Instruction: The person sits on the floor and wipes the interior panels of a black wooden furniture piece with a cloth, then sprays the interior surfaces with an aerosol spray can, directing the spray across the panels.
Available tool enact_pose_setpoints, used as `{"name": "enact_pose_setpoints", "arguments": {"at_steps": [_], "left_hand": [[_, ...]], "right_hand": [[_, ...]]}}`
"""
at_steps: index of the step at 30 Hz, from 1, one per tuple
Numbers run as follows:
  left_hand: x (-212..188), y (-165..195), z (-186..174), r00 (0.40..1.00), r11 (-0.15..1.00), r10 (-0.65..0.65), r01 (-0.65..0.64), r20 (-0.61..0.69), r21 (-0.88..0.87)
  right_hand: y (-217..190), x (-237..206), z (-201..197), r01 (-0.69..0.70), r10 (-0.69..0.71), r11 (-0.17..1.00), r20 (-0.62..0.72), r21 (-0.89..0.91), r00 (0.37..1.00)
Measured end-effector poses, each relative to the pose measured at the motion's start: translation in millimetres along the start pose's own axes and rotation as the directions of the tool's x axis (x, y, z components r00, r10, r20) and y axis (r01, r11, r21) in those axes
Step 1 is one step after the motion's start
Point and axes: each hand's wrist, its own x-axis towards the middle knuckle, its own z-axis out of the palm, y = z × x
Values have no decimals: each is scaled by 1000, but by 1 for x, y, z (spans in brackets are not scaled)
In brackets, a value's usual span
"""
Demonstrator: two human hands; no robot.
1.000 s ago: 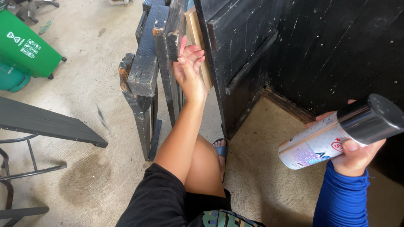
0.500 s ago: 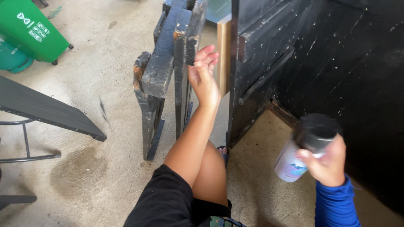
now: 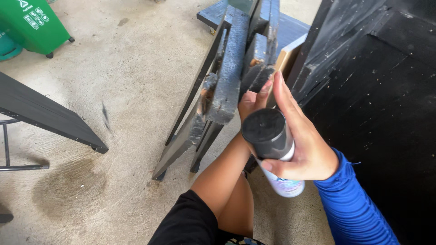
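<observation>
Gripping a black-capped spray can in the right hand | left hand at 12 o'clock steadies a bare tan board | surrounding black-painted planks already coated, tan board unpainted

- Left hand, on a bare forearm stretching away from a black sleeve, reaches far forward, mostly hidden behind the right hand; its grip cannot be told.
- Right hand, on a blue-sleeved arm entering from the near right, has its fingers extended and its thumb curled inward.
</observation>
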Motion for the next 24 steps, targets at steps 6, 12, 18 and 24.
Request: {"name": "enact_pose_setpoints", "arguments": {"at_steps": [6, 12, 18, 24], "left_hand": [[8, 14, 2, 999, 999, -40, 41, 32, -30], [47, 52, 28, 989, 991, 126, -122, 75, -59], [71, 62, 31, 969, 957, 198, -224, 148, 186], [101, 39, 19, 947, 995, -15, -18, 322, 99]], "right_hand": [[-15, 26, 24, -26, 25, 999, -34, -18, 999], [-16, 30, 31, -38, 35, 996, -34, -83, 999], [-9, 32, 31, -48, 47, 998, -13, -46, 999], [-3, 32, 27, -41, 41, 999, 5, -25, 999]]}}
